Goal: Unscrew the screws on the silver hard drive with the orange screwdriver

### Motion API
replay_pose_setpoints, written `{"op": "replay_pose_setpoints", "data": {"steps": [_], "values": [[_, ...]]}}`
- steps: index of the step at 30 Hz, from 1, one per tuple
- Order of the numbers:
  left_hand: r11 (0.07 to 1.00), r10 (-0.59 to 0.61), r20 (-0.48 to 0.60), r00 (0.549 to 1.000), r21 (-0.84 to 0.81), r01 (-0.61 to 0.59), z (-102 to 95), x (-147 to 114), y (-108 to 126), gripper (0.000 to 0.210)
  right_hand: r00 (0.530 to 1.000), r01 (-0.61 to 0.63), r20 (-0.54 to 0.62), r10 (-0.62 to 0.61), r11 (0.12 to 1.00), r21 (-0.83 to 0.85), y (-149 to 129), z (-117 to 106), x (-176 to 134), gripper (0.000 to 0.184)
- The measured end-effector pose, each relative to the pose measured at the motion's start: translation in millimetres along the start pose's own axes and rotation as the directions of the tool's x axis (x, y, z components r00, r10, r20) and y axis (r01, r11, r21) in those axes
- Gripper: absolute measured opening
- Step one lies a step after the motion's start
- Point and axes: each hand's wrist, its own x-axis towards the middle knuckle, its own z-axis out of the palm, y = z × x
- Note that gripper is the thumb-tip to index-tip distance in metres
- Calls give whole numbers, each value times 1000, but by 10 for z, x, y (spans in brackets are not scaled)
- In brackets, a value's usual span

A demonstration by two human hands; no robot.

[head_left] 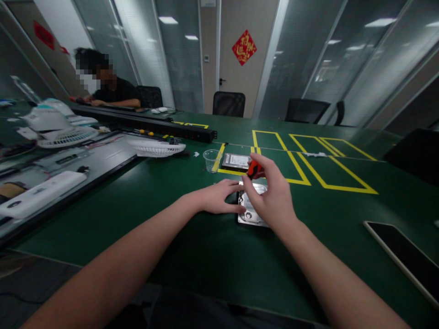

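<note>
A silver hard drive [252,217] lies on the green table in front of me. My left hand [219,196] grips its left side, index finger toward the far corner and thumb lower down on the near part. Above the drive, my right hand [274,194] is closed around the red and black handle of a screwdriver [254,169]. The handle stands roughly upright; its tip and shaft are hidden by my fingers. Just beyond, a second hard drive [236,161] with a white label lies by yellow tape, and a clear plastic cup [211,162] stands to its left.
Yellow tape rectangles [350,188] mark the table [192,246]. A dark-screened tablet or phone [404,260] lies at the right. On the left are a large metal panel [103,153], a white power strip [41,194], fan parts [157,147] and a long black bar [154,125]. Another person [120,91] sits at far left.
</note>
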Motion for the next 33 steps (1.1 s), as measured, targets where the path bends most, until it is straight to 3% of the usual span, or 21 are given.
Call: {"op": "replay_pose_setpoints", "data": {"steps": [7,21,28,33], "values": [[1000,27,1,1000,14,-27,1,-6,-18,101,999,12,-31,-13,999,-33,-2,14,11,53],[1000,22,-2,1000,-3,-22,3,-2,-2,102,998,-67,10,67,997,32,-14,5,-27,63],[999,37,-9,999,10,-37,6,4,-5,99,1000,8,-4,-8,1000,0,-9,-11,14,51],[999,43,-11,999,14,-43,3,-4,-19,99,1000,-3,-9,3,1000,-24,-27,-13,28,49]]}}
